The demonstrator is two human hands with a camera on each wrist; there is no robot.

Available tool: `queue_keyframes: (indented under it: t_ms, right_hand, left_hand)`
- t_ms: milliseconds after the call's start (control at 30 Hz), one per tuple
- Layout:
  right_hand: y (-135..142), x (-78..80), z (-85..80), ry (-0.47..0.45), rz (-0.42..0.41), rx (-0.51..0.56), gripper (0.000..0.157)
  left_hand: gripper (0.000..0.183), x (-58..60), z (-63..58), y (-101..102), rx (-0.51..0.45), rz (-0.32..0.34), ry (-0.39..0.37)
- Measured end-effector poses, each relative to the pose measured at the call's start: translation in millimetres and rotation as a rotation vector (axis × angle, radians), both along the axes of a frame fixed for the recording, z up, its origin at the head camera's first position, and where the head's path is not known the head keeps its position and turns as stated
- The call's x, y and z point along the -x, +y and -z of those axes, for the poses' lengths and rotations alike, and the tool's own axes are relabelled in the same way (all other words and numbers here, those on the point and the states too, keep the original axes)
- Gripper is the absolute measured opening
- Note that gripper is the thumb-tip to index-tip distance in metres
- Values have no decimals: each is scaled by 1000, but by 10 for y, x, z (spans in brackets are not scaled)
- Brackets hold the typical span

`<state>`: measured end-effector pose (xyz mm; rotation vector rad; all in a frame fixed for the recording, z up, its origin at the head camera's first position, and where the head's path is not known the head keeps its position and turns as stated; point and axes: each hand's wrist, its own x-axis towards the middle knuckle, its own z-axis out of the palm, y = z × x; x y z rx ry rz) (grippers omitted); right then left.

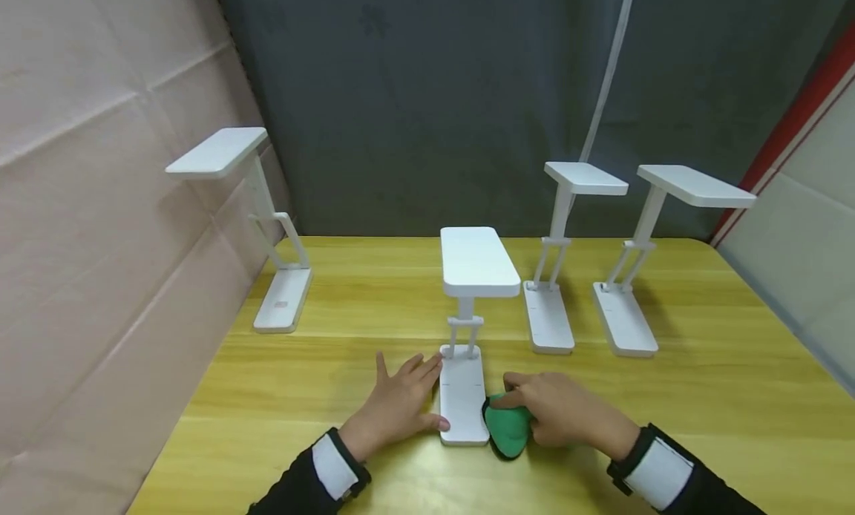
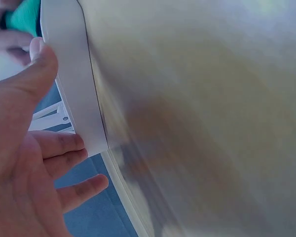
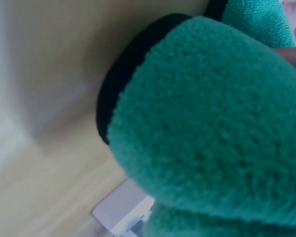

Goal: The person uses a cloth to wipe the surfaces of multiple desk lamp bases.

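In the head view a white folding desk lamp [image 1: 463,396] stands at the front middle with its head raised. My left hand [image 1: 401,405] touches the left side of its base with fairly straight fingers; the thumb lies at the base's near-left edge. In the left wrist view, thumb and fingertips [image 2: 71,143] meet the white base [image 2: 71,64]. My right hand [image 1: 564,411] holds a folded green fluffy cloth [image 1: 509,430] with black edging against the base's right side, index finger extended over it. The cloth [image 3: 212,118] fills much of the right wrist view, hiding most of that hand.
Two more white lamps [image 1: 549,318] [image 1: 626,320] stand behind to the right. Another lamp [image 1: 283,300] stands far left, near the pale wall covering [image 1: 120,240]. The yellow wooden table [image 1: 361,300] ends at a dark curtain [image 1: 401,114].
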<state>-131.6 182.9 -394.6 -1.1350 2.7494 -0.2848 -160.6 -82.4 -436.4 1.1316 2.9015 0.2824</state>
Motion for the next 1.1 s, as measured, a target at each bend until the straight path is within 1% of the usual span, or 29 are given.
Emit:
queue_keyframes:
  t_ms: [100, 200, 267, 333, 500, 600, 700, 833, 900, 1000, 1100]
  right_hand:
    - [-12, -130, -11, -10, -47, 17, 66]
    - [24, -253, -43, -65, -82, 42, 69]
    - [71, -337, -87, -103, -89, 69, 71]
    - [130, -414, -132, -133, -81, 94, 74]
    - [260, -535, -223, -152, -29, 123, 78]
    - [381, -608, -276, -124, 19, 129, 78]
    - [529, -674, -330, -141, 108, 115, 74]
    - [718, -740, -379, -238, 251, 59, 68]
    - [805, -776, -374, -265, 294, 44, 67]
    - [920, -827, -337, -299, 315, 42, 62]
    - [1016, -879, -265, -314, 281, 68, 58]
  left_hand:
    - [90, -7, -12, -19, 15, -4, 19]
    - [90, -12, -17, -32, 29, -3, 26]
    - [90, -14, -21, -31, 35, 5, 35]
    - [90, -8, -18, -22, 41, 12, 45]
    - [90, 54, -16, 9, 56, 7, 60]
    - [89, 128, -27, 59, 72, 14, 69]
    - [89, 221, -38, 129, 99, 22, 75]
    - [89, 367, -61, 231, 134, 19, 62]
    - [88, 454, -71, 280, 147, 15, 50]
    - [87, 591, -87, 347, 160, 11, 29]
    - [86, 735, -77, 397, 171, 9, 1]
